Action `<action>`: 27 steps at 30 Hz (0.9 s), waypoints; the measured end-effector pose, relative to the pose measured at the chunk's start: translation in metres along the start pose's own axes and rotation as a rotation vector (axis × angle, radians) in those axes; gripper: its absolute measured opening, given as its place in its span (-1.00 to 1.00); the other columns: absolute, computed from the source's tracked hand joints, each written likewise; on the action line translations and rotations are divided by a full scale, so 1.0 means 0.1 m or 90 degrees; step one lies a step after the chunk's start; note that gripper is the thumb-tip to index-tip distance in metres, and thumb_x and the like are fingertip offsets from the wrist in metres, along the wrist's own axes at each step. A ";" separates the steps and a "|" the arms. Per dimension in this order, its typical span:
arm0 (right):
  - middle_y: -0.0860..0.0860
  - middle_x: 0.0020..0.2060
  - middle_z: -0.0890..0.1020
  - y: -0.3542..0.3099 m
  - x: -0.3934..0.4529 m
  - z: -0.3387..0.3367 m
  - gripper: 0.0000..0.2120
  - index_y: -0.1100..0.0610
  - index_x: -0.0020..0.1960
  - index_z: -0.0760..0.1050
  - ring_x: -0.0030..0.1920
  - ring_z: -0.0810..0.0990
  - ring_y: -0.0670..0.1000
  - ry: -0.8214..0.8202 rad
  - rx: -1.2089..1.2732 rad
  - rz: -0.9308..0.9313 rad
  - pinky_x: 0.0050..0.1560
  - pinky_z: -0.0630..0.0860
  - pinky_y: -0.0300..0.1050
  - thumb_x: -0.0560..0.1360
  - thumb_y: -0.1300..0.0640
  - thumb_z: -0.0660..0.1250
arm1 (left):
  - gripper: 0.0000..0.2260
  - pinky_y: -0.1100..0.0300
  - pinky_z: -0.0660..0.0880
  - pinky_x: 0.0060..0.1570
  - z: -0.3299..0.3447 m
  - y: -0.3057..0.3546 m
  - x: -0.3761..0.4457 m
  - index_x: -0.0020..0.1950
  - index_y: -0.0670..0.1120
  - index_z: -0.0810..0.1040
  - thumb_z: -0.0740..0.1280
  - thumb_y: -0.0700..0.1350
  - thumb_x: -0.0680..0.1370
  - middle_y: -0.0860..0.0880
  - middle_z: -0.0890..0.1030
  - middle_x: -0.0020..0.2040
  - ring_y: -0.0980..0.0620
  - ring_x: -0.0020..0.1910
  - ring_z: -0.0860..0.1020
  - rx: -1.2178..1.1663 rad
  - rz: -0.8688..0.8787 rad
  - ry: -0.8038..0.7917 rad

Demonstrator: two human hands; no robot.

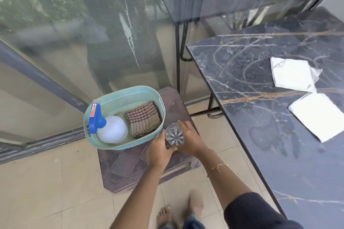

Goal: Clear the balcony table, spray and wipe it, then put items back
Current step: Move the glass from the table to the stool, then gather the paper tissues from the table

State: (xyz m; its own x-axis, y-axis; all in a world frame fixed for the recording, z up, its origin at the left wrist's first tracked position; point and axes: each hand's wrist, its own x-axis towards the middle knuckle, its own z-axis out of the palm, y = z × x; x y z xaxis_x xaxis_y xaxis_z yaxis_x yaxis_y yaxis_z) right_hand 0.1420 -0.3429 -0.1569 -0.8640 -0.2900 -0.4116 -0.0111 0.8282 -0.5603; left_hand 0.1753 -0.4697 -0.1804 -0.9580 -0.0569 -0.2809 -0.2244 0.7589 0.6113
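Beige floor tiles (55,182) and a glass balcony screen fill the left of the frame, while our dark marble tabletop (260,117) at right carries two white folded napkins (292,74). At centre, our left hand (158,152) and right hand (189,141) both curl a grip around a clear cut-glass tumbler (174,136) above a brown plastic stool (130,169). On the stool, just left, a mint-green perforated basket (130,95) holds a white spray bottle with blue trigger (109,128) and a folded checked cloth (143,119).

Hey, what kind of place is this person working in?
Probably a home balcony: a mesh screen looks out onto greenery, the floor is tiled, and a dark marble-topped table stands on thin metal legs.
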 end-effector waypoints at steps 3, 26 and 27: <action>0.20 0.44 0.11 -0.05 -0.09 -0.02 -0.04 0.27 0.51 -0.05 0.46 0.15 0.15 0.004 -0.011 0.009 0.47 0.15 -0.07 0.34 0.18 0.50 | -0.27 0.07 0.49 0.17 -0.13 0.09 -0.22 0.47 -0.16 0.31 0.51 -0.01 0.38 -0.09 0.46 0.37 -0.08 0.35 0.45 0.127 0.098 0.059; 0.20 0.12 0.46 0.51 -0.91 -2.24 -0.70 0.30 0.17 0.52 0.16 0.44 0.17 0.453 -0.006 0.224 0.18 0.37 -0.07 0.45 0.32 0.28 | -0.70 0.11 0.43 0.06 -0.59 2.61 0.53 0.27 -0.13 0.54 0.27 -0.06 0.57 0.00 0.49 0.26 -0.02 0.19 0.49 0.050 0.315 0.064; 0.19 0.12 0.46 0.62 -0.88 -2.26 -0.72 0.30 0.16 0.53 0.17 0.45 0.16 0.438 -0.003 0.243 0.18 0.37 -0.08 0.46 0.30 0.28 | -0.70 0.12 0.43 0.06 -0.52 2.67 0.59 0.26 -0.13 0.54 0.28 -0.07 0.57 0.00 0.50 0.25 -0.03 0.18 0.49 0.045 0.304 0.052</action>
State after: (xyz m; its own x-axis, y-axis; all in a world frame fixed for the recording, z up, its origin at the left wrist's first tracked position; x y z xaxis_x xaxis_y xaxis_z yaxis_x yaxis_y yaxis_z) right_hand 0.1040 -0.1573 0.0068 -0.9259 0.3760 -0.0370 0.3487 0.8129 -0.4666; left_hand 0.0501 -0.3038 0.0048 -0.9623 0.2603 0.0787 0.2537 0.7548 0.6049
